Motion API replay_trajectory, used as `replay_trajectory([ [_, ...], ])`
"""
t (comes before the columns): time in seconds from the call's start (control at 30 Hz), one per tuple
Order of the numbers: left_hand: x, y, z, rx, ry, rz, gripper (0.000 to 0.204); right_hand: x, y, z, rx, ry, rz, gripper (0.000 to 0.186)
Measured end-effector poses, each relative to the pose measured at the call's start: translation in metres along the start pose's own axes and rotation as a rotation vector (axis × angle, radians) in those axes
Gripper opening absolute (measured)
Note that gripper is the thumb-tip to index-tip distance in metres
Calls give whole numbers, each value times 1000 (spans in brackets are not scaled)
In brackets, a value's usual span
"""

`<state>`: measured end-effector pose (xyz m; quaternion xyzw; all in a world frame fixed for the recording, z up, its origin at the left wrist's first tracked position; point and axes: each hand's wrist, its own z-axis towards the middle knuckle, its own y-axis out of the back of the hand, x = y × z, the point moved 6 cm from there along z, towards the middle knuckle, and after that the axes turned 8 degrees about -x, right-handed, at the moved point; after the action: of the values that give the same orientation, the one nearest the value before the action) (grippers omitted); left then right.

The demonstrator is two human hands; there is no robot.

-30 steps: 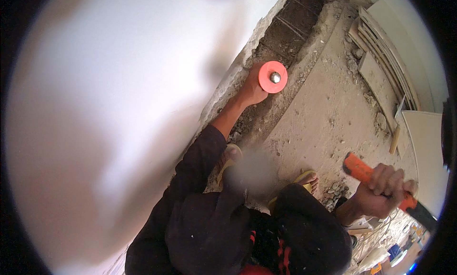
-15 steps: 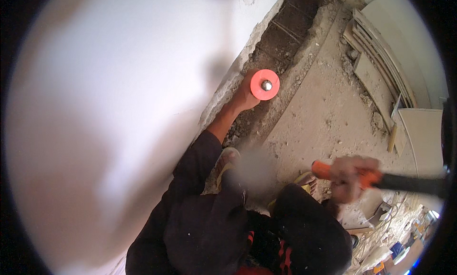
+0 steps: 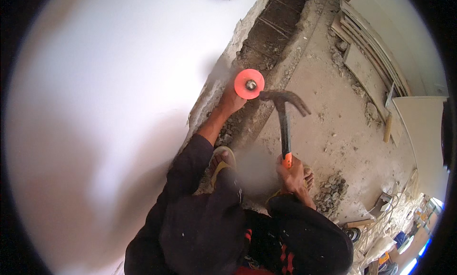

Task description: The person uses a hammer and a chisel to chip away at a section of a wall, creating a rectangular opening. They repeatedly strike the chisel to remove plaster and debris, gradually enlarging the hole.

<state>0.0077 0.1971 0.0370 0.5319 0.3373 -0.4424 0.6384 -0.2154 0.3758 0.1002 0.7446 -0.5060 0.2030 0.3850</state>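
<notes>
My right hand is wrapped tight around the orange grip of a claw hammer, fingers closed fully on the handle. The dark shaft runs up and away from me, and the steel head sits right against the metal end of the chisel, touching or a hair off; I cannot tell which. My left hand is closed around that chisel just below its round orange hand guard, which hides most of my fingers and the tool's shank. The chisel sits at the foot of the white wall, where broken plaster edges a dark chased trench running along the floor. Beyond lies dusty concrete floor with scattered rubble, and stacked boards lean further off.
</notes>
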Motion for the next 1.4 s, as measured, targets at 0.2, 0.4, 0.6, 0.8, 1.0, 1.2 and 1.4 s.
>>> replay_trajectory([
  [0.2, 12, 12, -39, -87, -216, -107, 40, -20, 29, -19, -65, -68, 74, 16],
  [0.4, -22, -6, -27, -45, -160, 127, 32, -54, 32, -27, -37, -135, 92, 17],
  [0.6, -73, -37, 22, 43, -328, 168, 34, -36, 50, -30, -55, -44, -23, 25],
  [0.8, -47, -52, 27, 158, -31, 46, 38, -26, 78, -34, -239, 56, 30, 22],
  [1.0, -66, -55, 19, 156, -206, 99, 38, -36, 85, -34, -307, -121, 322, 20],
  [1.2, -74, -58, 29, 186, -321, 217, 36, -44, 90, -26, -265, -77, 363, 24],
  [1.4, -51, -59, 39, 267, -230, 256, 35, -39, 79, -21, -251, -112, 455, 19],
])
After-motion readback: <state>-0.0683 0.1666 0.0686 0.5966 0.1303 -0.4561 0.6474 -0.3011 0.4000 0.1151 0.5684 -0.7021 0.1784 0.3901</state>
